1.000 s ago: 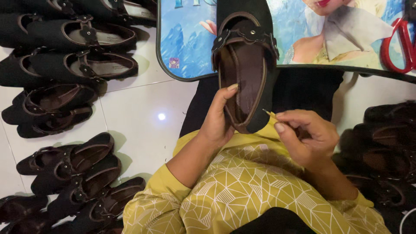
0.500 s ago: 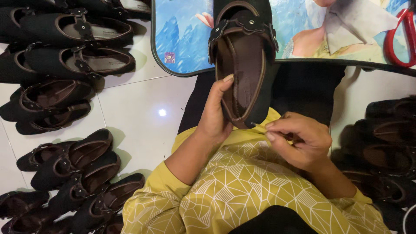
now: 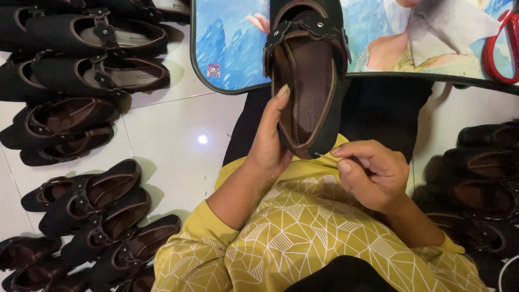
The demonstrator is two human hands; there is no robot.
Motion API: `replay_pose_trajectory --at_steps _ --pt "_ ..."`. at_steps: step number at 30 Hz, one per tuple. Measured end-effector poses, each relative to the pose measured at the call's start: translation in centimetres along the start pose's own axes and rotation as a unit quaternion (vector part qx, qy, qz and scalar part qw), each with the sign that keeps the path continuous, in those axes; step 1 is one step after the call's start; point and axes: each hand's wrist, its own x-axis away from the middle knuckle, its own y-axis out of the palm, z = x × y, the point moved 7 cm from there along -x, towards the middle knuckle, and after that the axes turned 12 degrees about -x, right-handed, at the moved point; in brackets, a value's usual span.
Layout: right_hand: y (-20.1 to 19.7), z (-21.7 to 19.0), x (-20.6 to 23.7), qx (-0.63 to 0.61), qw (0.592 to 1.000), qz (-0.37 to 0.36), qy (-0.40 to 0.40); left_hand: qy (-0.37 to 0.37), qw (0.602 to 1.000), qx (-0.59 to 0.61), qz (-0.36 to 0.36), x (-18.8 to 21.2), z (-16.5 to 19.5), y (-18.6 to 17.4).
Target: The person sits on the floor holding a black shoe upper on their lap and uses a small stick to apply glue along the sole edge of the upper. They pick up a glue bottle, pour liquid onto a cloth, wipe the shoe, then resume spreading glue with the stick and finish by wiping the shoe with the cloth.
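- My left hand wraps the heel end of a dark brown strapped shoe, thumb along the insole's edge, fingers closed round the outer side; the shoe is raised over my lap, toe pointing away, its far end overlapping the near edge of the printed board.
- My right hand is closed in a pinch on a thin pale needle whose tip meets the heel rim — I cannot make out any thread.
- Handling, as I judge it: the shoe looks light, with a fairly stiff sole and a softer, pliable upper; the smooth insole may be slippery, so the heel and side walls give the surest hold, not the flower-trimmed strap.
- The needle is slight and easily dropped; it wants a firm fingertip pinch near its back end.
- Around: rows of like dark shoes on the white tiled floor along its left side, more in shadow at the right edge.
- Red-handled scissors lie at the board's far right corner — well apart from both hands.
- Nothing stands between my hands; my yellow patterned sleeves crowd the space beneath.
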Motion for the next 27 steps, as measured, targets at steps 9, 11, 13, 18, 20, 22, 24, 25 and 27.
replay_pose_trajectory --at_steps 9,11,13,18,20,22,24,25,27 --pt "-0.4 1.1 -0.9 -0.228 0.973 0.027 -0.012 0.013 0.989 0.119 -0.082 0.5 0.8 3.0" --pt "-0.7 1.1 -1.2 -0.253 0.966 0.034 -0.025 0.007 0.986 0.136 -0.094 0.6 0.6 3.8" --pt "-1.0 0.9 -1.4 -0.306 0.950 0.036 -0.049 -0.002 0.984 0.137 -0.116 0.7 0.4 4.7" --pt "-3.1 0.2 -1.4 -0.197 0.970 0.102 -0.103 0.004 0.954 0.148 -0.263 1.6 0.9 8.2" --pt "-4.0 -0.1 -1.2 -0.178 0.966 0.143 -0.120 -0.010 0.969 0.123 -0.215 1.2 1.0 8.2" --pt "-4.8 -0.7 -1.0 -0.163 0.959 0.183 -0.143 -0.015 0.978 0.097 -0.186 1.0 1.0 8.6" --pt "-5.2 -1.7 -0.4 -0.154 0.950 0.200 -0.183 -0.014 0.982 0.070 -0.175 0.9 1.1 9.0" --pt "-5.3 -2.2 0.0 -0.149 0.945 0.209 -0.200 -0.009 0.983 0.061 -0.170 1.0 1.2 9.2" --pt "-5.3 -3.1 1.1 -0.031 0.949 0.250 -0.188 0.000 0.986 0.044 -0.163 1.0 1.1 9.6"
